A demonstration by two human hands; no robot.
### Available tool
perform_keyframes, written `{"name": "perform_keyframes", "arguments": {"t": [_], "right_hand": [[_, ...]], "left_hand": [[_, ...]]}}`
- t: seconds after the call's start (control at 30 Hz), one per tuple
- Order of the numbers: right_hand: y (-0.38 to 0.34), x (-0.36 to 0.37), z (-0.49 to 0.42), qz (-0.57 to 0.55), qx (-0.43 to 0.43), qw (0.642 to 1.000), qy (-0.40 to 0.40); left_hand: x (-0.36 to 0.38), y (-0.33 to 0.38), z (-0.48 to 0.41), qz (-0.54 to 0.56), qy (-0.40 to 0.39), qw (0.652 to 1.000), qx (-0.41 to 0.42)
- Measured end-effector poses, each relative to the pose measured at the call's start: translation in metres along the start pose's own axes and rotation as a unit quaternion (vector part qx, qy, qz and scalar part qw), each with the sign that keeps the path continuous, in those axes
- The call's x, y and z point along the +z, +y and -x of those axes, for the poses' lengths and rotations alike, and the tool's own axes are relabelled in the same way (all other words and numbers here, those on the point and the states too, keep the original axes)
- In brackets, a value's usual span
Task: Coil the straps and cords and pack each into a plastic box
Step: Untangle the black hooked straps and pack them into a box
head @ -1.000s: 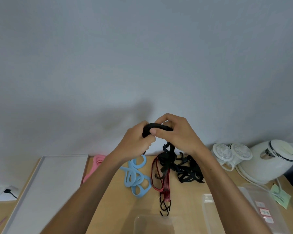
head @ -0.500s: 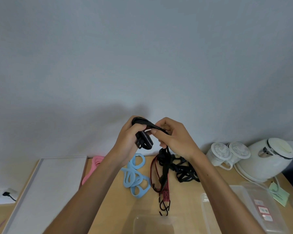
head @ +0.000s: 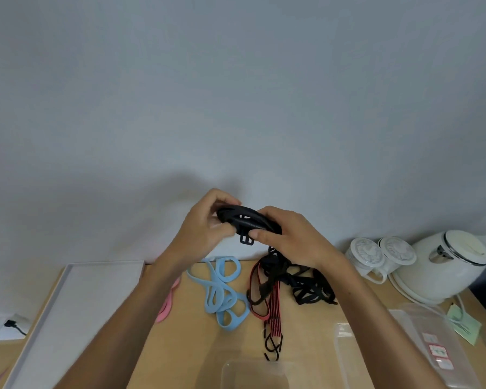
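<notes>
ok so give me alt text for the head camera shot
A person's left hand and right hand grip a coiled black strap above a wooden table, against a pale wall. On the table lie blue straps, a red-and-black hooked cord, a tangle of black straps and clear plastic boxes, with a white kettle at right.

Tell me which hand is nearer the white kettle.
Right. The right hand grips the black strap left of the kettle; the left hand grips it farther left.
</notes>
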State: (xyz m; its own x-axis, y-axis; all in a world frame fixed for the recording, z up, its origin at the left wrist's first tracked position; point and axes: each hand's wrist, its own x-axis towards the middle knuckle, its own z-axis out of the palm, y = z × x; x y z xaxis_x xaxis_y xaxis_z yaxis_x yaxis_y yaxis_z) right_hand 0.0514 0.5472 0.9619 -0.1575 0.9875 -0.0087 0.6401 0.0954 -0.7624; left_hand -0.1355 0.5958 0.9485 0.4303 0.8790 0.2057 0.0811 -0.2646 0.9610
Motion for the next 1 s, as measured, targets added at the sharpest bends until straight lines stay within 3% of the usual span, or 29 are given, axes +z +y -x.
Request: {"name": "perform_keyframes", "arguments": {"t": [0.07, 0.13, 0.2, 0.27, 0.43, 0.63, 0.77, 0.9, 1.0], "right_hand": [[-0.001, -0.003, -0.001, 0.034, -0.003, 0.999, -0.019], [-0.002, -0.005, -0.002, 0.052, -0.004, 0.998, -0.033], [-0.004, -0.006, -0.002, 0.057, 0.001, 0.997, -0.043], [-0.002, -0.007, 0.0, 0.048, 0.004, 0.997, -0.062], [0.005, -0.011, -0.001, 0.012, 0.017, 0.998, -0.063], [0.012, -0.006, -0.002, -0.208, -0.006, 0.978, 0.003], [0.021, 0.017, -0.005, -0.315, -0.012, 0.944, 0.092], [0.018, 0.044, -0.001, -0.273, 0.0, 0.957, 0.098], [0.01, 0.061, 0.003, -0.222, -0.001, 0.972, 0.071]], "left_hand": [[-0.008, 0.005, -0.002, -0.243, -0.081, 0.966, 0.039], [-0.004, 0.01, -0.004, -0.422, -0.141, 0.894, 0.046], [0.004, 0.011, -0.005, -0.515, -0.141, 0.844, 0.055], [0.011, 0.01, -0.005, -0.544, -0.139, 0.826, 0.06], [0.019, 0.008, -0.003, -0.48, -0.197, 0.855, 0.022], [0.023, 0.016, 0.006, -0.346, -0.229, 0.91, 0.031], [0.024, 0.023, 0.007, -0.244, -0.162, 0.956, 0.021], [0.019, 0.019, -0.001, -0.25, -0.07, 0.965, 0.025], [0.019, 0.015, -0.006, -0.257, -0.044, 0.965, -0.004]]}}
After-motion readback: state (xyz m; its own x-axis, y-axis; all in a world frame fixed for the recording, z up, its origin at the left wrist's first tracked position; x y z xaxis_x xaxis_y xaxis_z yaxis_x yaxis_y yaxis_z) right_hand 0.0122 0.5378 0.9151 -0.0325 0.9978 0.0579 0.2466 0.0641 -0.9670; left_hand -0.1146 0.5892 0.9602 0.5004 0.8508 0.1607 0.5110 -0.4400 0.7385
